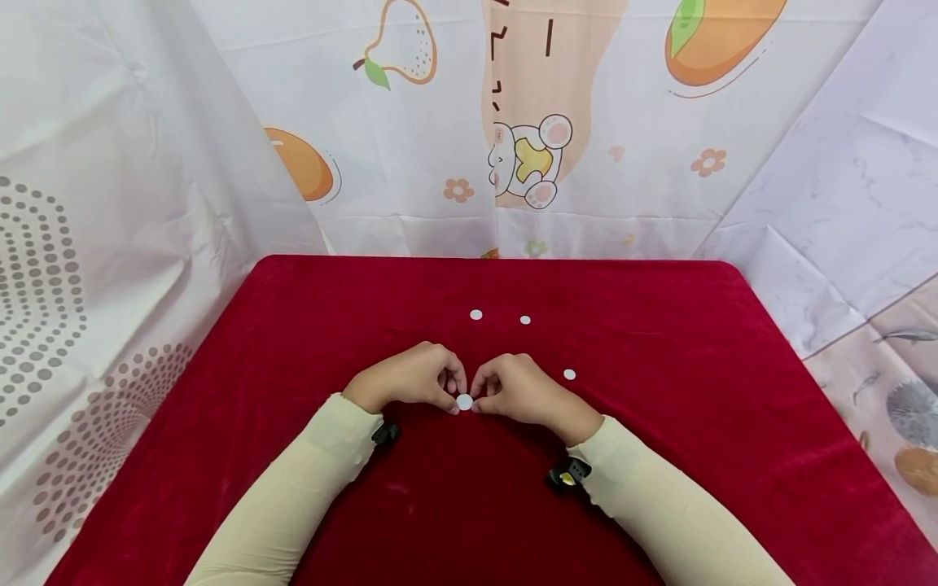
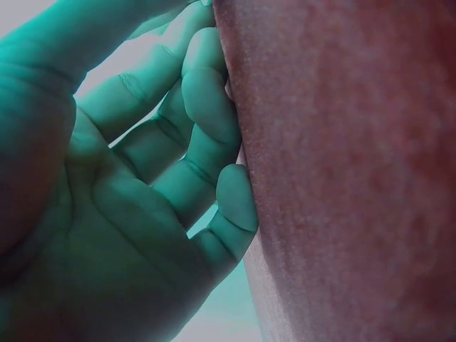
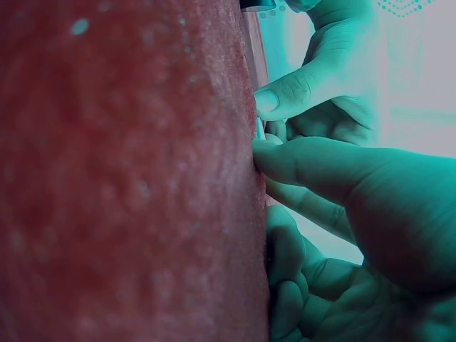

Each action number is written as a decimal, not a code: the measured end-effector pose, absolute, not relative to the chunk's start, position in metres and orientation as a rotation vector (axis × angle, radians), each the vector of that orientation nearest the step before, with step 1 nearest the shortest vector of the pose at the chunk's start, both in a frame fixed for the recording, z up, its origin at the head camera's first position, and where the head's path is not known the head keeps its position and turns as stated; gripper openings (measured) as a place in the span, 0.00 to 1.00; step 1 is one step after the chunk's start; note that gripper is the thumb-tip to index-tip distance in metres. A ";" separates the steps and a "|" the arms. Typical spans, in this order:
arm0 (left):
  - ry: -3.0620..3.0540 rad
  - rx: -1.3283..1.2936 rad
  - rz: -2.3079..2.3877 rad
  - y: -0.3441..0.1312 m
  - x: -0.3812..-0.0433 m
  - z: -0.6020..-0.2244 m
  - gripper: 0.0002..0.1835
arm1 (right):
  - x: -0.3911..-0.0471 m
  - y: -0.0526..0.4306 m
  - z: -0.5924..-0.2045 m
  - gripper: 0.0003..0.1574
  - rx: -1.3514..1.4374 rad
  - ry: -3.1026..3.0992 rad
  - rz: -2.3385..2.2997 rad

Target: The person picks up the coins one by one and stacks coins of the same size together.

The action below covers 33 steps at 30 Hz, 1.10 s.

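1. White, flat, round disc (image 1: 465, 402) near the centre of the head view, a little below mid-height, between two bare hands over a red, plush cloth (image 1: 330, 325); whether it lies fully flat cannot be told. It is probably very light and thin, like card or plastic, though the material is unclear. The smooth face may slip under a fingertip, and the rim, on opposite sides, seems the best hold; a hard inward squeeze could bow it.

2. Left hand (image 1: 408, 377), just left of the disc: thumb and forefinger bend in to its left rim, in what looks like a light pinch. The left wrist view shows the other fingers bent beside the cloth.

3. Right hand (image 1: 531, 392), just right of the disc: its thumb and forefinger likewise curl in to the right rim. The right wrist view shows a thin pale sliver between the two thumbs, probably the disc's edge.

4. Small white round piece (image 1: 569, 374), right of centre, beyond the right wrist, untouched.

5. Two more white round pieces (image 1: 525, 320), above the hands in the frame, well apart from them.

6. White, fruit-printed fabric curtain (image 1: 410, 163) across the top of the frame.
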<state>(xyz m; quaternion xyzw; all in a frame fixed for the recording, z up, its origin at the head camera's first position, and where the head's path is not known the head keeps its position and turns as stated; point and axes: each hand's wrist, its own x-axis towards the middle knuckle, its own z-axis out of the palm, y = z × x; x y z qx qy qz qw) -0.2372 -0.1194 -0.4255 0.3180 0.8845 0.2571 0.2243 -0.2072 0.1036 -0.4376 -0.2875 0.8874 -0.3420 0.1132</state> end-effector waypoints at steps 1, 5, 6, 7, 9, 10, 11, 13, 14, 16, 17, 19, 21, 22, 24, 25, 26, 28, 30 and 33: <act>2.439 0.875 0.710 -0.119 -0.237 -0.426 0.09 | -0.207 0.104 -0.438 0.07 -0.844 2.603 -1.004; 2.434 0.868 0.714 -0.119 -0.237 -0.426 0.09 | -0.207 0.104 -0.438 0.06 -0.846 2.610 -0.995; 2.433 0.868 0.714 -0.119 -0.237 -0.425 0.09 | -0.207 0.104 -0.438 0.06 -0.846 2.610 -0.995; 2.433 0.870 0.712 -0.119 -0.237 -0.425 0.09 | -0.207 0.104 -0.438 0.06 -0.846 2.611 -0.994; 2.433 0.875 0.710 -0.119 -0.237 -0.425 0.09 | -0.207 0.103 -0.438 0.06 -0.843 2.611 -0.992; 2.434 0.878 0.707 -0.119 -0.237 -0.425 0.09 | -0.207 0.103 -0.438 0.06 -0.838 2.611 -0.990; 2.435 0.881 0.705 -0.119 -0.237 -0.425 0.09 | -0.207 0.104 -0.439 0.06 -0.835 2.612 -0.987; 2.437 0.886 0.702 -0.119 -0.237 -0.425 0.09 | -0.207 0.104 -0.439 0.06 -0.830 2.616 -0.981; 2.438 0.888 0.701 -0.119 -0.237 -0.425 0.09 | -0.207 0.104 -0.439 0.06 -0.833 2.616 -0.984; 2.440 0.889 0.696 -0.119 -0.237 -0.425 0.09 | -0.207 0.103 -0.439 0.06 -0.847 2.621 -0.983; 2.439 0.889 0.694 -0.119 -0.237 -0.425 0.09 | -0.207 0.103 -0.439 0.06 -0.860 2.626 -0.980; 2.437 0.888 0.691 -0.119 -0.237 -0.425 0.09 | -0.207 0.103 -0.439 0.06 -0.886 2.635 -0.975; 2.436 0.888 0.688 -0.119 -0.237 -0.425 0.09 | -0.206 0.102 -0.439 0.06 -0.902 2.645 -0.964; 2.436 0.889 0.688 -0.120 -0.237 -0.425 0.09 | -0.206 0.102 -0.439 0.06 -0.905 2.650 -0.958; 2.435 0.892 0.687 -0.120 -0.236 -0.424 0.09 | -0.206 0.102 -0.438 0.06 -0.900 2.645 -0.959; 2.434 0.894 0.685 -0.120 -0.236 -0.424 0.09 | -0.206 0.102 -0.438 0.06 -0.895 2.641 -0.958; 2.434 0.899 0.683 -0.120 -0.236 -0.423 0.09 | -0.205 0.102 -0.438 0.06 -0.888 2.637 -0.954; 2.431 0.908 0.684 -0.120 -0.236 -0.423 0.09 | -0.205 0.103 -0.437 0.06 -0.886 2.621 -0.953; 2.428 0.918 0.680 -0.121 -0.235 -0.423 0.09 | -0.205 0.103 -0.437 0.07 -0.884 2.606 -0.950; 2.427 0.930 0.676 -0.121 -0.235 -0.423 0.09 | -0.205 0.104 -0.437 0.08 -0.886 2.591 -0.945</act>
